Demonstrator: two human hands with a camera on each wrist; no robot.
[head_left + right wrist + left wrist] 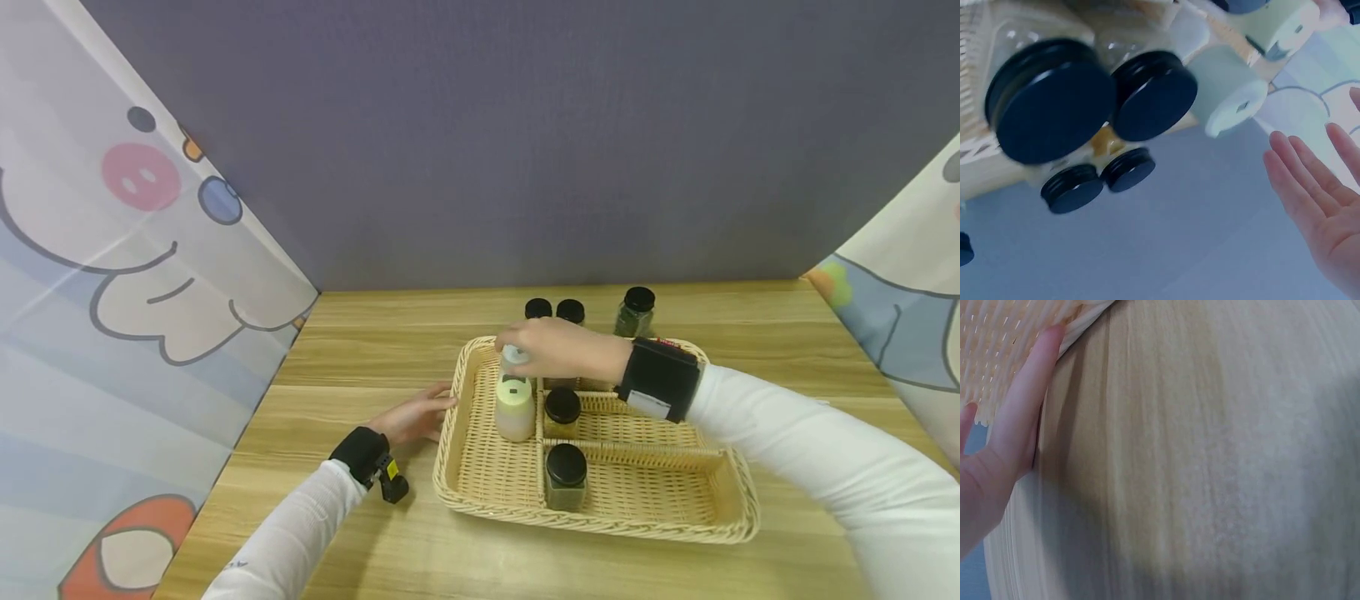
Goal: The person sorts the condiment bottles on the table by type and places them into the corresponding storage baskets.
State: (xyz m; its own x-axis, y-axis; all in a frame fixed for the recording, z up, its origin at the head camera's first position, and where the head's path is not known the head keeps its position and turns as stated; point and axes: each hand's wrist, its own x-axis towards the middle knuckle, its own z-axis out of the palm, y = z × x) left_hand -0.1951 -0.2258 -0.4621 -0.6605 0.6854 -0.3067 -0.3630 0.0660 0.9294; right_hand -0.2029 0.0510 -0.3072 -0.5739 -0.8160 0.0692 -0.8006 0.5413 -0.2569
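Note:
My left hand (416,415) rests against the left side of the wicker basket (450,500), its fingers fairly straight. In the left wrist view a straight finger (1025,394) lies along the woven wall. Over the basket's left compartment hovers my right hand (566,348). Two pale-capped bottles stand in that compartment, a front bottle (515,417) and a rear bottle (514,357) partly hidden by the hand. In the right wrist view the right hand's fingers (1307,169) are extended, apart from the nearest pale cap (1235,100).
Dividers split the basket's right part, where a front jar (566,479) and a middle jar (562,410) with black lids stand; others are partly hidden by the right arm. Behind are two black-lidded jars (538,308) close together and another jar (635,312) farther right, near the grey wall (525,167).

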